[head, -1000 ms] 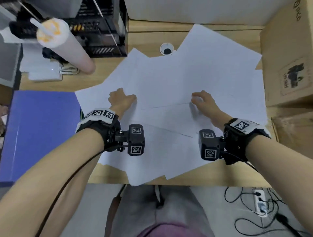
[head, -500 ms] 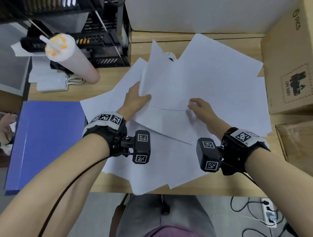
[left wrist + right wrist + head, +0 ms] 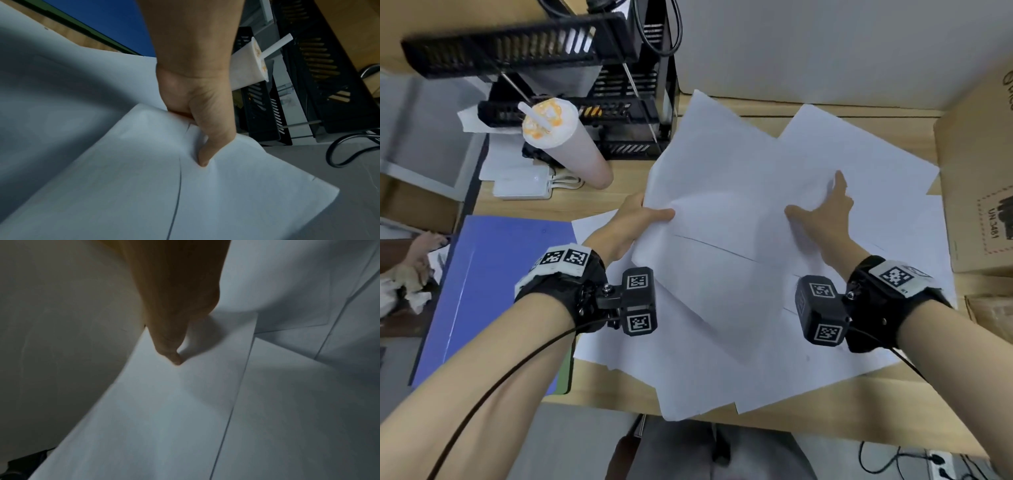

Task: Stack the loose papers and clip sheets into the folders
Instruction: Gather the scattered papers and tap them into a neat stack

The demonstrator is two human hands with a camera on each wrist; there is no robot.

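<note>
Hands: two; the left hand [image 3: 631, 222] pinches the left edge of a lifted bunch of white paper sheets [image 3: 722, 212], thumb [image 3: 207, 146] on top and the other fingers hidden beneath; the right hand [image 3: 822, 212] lies on the same bunch with fingers straight and spread, holding nothing
Lifted sheets: at least two overlapping, the exact count not readable; their far corner stands up over the back of the light wooden worktop [image 3: 599, 202]
Loose white papers [image 3: 756, 359]: several, fanned and overlapping across the middle of the worktop; count not readable
Folder: one, a flat blue plastic folder [image 3: 493, 291], closed, at the left of the worktop, touching the left border of the spread
Other things: one tall pale drink cup with a white straw [image 3: 566, 144]; one black wire desk rack [image 3: 599, 82] behind it; one brown cardboard box [image 3: 979, 192] at the right
Change: half a second ago the left hand had just raised the bunch and the right hand's fingers were curled on the lower sheets; now the bunch sits higher and farther back and the right hand is flat on it
Edges: some papers overhang the near edge of the worktop; the spread reaches close to the box
Open room: bare wood between cup and folder
</note>
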